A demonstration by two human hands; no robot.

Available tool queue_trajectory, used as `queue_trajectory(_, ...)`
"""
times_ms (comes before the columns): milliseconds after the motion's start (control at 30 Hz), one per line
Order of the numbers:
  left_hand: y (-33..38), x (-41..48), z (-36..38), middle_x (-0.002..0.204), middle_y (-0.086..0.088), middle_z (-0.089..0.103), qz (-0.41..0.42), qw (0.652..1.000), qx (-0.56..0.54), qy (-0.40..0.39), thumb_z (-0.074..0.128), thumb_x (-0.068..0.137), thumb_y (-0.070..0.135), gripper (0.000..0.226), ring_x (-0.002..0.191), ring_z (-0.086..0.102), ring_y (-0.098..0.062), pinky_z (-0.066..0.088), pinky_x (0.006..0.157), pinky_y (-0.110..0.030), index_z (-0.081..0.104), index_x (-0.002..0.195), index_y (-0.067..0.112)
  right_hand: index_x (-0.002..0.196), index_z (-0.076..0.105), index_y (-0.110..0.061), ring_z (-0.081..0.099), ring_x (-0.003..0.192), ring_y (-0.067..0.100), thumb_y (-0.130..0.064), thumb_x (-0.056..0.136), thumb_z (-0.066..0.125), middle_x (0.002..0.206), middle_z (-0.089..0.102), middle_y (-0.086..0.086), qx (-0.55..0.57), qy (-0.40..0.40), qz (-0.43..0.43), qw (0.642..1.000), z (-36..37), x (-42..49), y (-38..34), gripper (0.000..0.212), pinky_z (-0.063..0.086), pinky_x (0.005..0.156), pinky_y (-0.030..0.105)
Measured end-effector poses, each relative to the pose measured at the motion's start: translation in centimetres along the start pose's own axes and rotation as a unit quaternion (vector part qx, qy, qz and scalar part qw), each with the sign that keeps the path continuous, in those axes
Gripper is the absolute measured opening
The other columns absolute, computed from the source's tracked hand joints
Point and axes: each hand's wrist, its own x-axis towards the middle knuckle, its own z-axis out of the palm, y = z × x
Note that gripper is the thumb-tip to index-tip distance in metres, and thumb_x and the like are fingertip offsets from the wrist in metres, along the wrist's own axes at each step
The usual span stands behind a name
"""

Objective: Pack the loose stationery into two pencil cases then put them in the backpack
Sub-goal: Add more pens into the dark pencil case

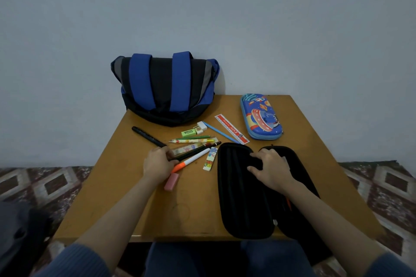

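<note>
A black pencil case point(243, 198) lies open flat on the table's right front. My right hand point(270, 170) rests on its middle with bent fingers pressing the fabric. My left hand point(158, 165) grips a black pen point(147, 136) at its near end, among loose stationery: an orange-capped white marker point(191, 161), a dark pencil point(198, 149), a patterned eraser point(210, 159), a pink eraser point(171, 181). A blue cartoon pencil case point(261, 117) lies shut at the back right. The blue and black backpack point(167, 87) leans on the wall at the back.
A red and white ruler point(231, 128), a blue pencil point(219, 131), a green eraser point(188, 133), a white sharpener point(201, 127) and a patterned mechanical pencil point(191, 141) lie mid-table. The small wooden table point(135, 204) stands on a patterned carpet point(382, 186).
</note>
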Motion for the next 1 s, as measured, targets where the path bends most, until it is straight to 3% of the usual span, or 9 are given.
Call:
queue_trajectory(200,1.4,-1.5,-1.6,0.099,-0.002,0.063,-0.018,0.976,-0.206,0.063,0.068,0.084,0.019,0.009,0.095,0.057,-0.016,0.046,0.074,-0.024,0.064,0.092,0.015,0.13,0.05,-0.018,0.041,0.124,0.017,-0.038,0.092,0.052,0.129,0.049,-0.001,-0.014,0.0,-0.017,1.0,-0.3,-0.3,-0.3,0.042,0.037,0.097,0.033)
queue_trajectory(300,2.9,-2.4,-3.5,0.083,0.001,0.063,-0.024,0.928,-0.363,0.085,0.069,0.083,0.015,0.006,0.086,0.058,-0.016,0.049,0.077,-0.029,0.064,0.082,0.019,0.098,0.062,-0.015,0.048,0.105,0.015,-0.039,0.09,0.056,0.105,0.056,0.001,-0.01,0.095,-0.04,0.995,0.4,-0.6,-1.1,0.026,0.04,0.083,0.025)
queue_trajectory(400,4.5,-3.5,-5.3,0.08,-0.001,0.065,-0.016,0.881,-0.459,0.11,0.067,0.084,0.017,0.011,0.079,0.061,-0.017,0.051,0.073,-0.027,0.063,0.078,0.024,0.075,0.054,-0.018,0.05,0.087,0.011,-0.047,0.085,0.059,0.087,0.053,-0.003,0.003,0.058,-0.031,0.998,0.8,-1.2,-2.4,0.031,0.04,0.069,0.023)
queue_trajectory(567,6.8,-5.0,-6.5,0.083,-0.002,0.067,0.018,0.853,-0.507,0.12,0.065,0.085,0.011,0.008,0.08,0.065,-0.013,0.054,0.072,-0.022,0.066,0.089,0.018,0.085,0.062,-0.016,0.057,0.101,0.021,-0.043,0.084,0.058,0.099,0.065,0.004,-0.111,-0.015,-0.029,0.993,1.4,-1.4,-3.4,0.028,0.045,0.083,0.033)
queue_trajectory(833,8.8,-6.4,-5.3,0.074,-0.001,0.064,0.034,0.859,-0.503,0.089,0.064,0.085,0.007,0.009,0.069,0.064,-0.008,0.053,0.06,-0.012,0.066,0.093,0.01,0.091,0.063,-0.01,0.056,0.105,0.026,-0.042,0.085,0.058,0.102,0.065,0.008,-0.146,-0.041,-0.019,0.988,1.2,-1.1,-3.9,0.033,0.037,0.095,0.038)
queue_trajectory(1000,9.3,-6.4,-4.6,0.082,-0.009,0.065,0.026,0.872,-0.482,0.076,0.066,0.083,0.011,0.017,0.08,0.066,-0.018,0.057,0.071,-0.025,0.066,0.098,0.004,0.065,0.046,-0.018,0.058,0.099,0.023,-0.049,0.079,0.061,0.088,0.062,0.003,-0.148,-0.083,-0.035,0.985,0.6,-1.1,-4.0,0.038,0.033,0.099,0.04)
